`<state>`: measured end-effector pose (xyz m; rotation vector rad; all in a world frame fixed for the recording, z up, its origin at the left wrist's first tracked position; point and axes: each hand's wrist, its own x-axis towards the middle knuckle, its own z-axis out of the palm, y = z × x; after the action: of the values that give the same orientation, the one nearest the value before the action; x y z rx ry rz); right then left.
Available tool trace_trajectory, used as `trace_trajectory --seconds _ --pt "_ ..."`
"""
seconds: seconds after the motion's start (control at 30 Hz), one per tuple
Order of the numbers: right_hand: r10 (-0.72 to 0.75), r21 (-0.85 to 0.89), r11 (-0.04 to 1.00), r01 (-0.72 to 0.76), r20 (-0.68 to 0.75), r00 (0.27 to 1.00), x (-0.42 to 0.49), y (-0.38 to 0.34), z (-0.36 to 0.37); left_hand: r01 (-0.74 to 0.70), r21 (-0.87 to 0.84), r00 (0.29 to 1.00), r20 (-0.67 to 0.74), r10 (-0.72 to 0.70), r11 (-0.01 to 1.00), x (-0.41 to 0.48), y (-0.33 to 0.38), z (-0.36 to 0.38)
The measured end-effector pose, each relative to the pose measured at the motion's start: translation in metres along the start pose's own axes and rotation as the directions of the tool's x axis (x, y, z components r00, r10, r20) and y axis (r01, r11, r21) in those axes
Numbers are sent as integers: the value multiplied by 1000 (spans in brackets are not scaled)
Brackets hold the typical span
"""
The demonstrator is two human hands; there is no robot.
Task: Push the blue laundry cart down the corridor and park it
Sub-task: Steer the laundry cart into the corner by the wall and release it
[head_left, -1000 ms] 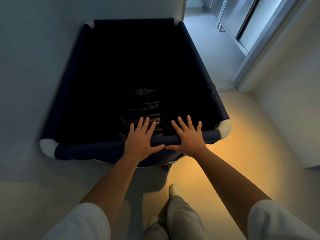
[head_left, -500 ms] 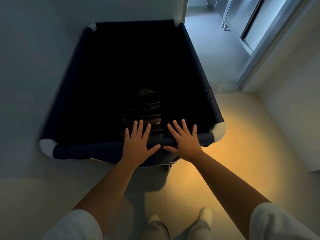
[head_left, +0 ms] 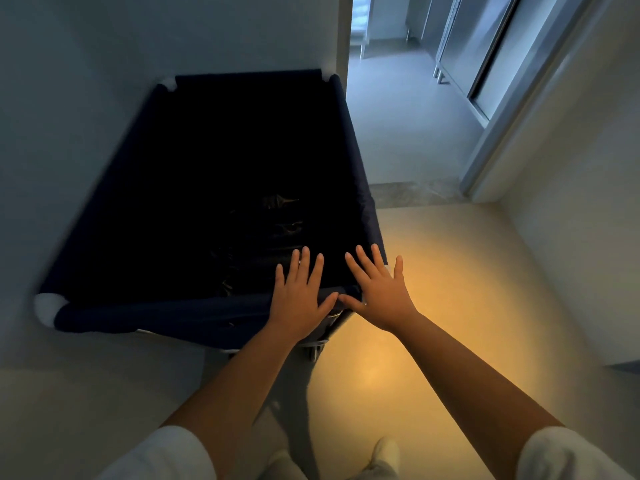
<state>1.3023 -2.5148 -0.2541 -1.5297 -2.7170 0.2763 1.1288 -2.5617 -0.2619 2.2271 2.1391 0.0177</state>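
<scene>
The blue laundry cart point(head_left: 145, 313) is a dark fabric bin with white corner caps, standing tight against the wall on the left. Dark crumpled laundry point(head_left: 273, 223) lies at its bottom. My left hand point(head_left: 301, 296) rests flat on the near rail, fingers spread. My right hand point(head_left: 379, 287) lies flat over the cart's near right corner, fingers spread, thumb tip almost touching the left thumb. Neither hand wraps around the rail. The near right corner cap is hidden under my right hand.
A wall point(head_left: 86, 98) runs along the cart's left and ends at a corner point(head_left: 344, 64) by the cart's far right. A doorway threshold point(head_left: 415, 194) leads to a lighter floor with metal cabinets point(head_left: 485, 57). A white wall point(head_left: 571, 202) stands to the right.
The cart has rolled forward and swung left toward the wall. My hands have slid right along the near rail, the right one now over the corner. The view has lifted, showing more of the room beyond.
</scene>
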Motion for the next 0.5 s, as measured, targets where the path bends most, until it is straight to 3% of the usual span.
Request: trace_trajectory --seconds 0.27,0.5 --pt "-48 -35 998 48 -3 999 6 79 -19 97 4 992 -80 -97 995 50 67 -23" --pt "-98 -64 993 98 10 995 32 126 -26 247 -81 967 -45 -251 966 82 97 -23"
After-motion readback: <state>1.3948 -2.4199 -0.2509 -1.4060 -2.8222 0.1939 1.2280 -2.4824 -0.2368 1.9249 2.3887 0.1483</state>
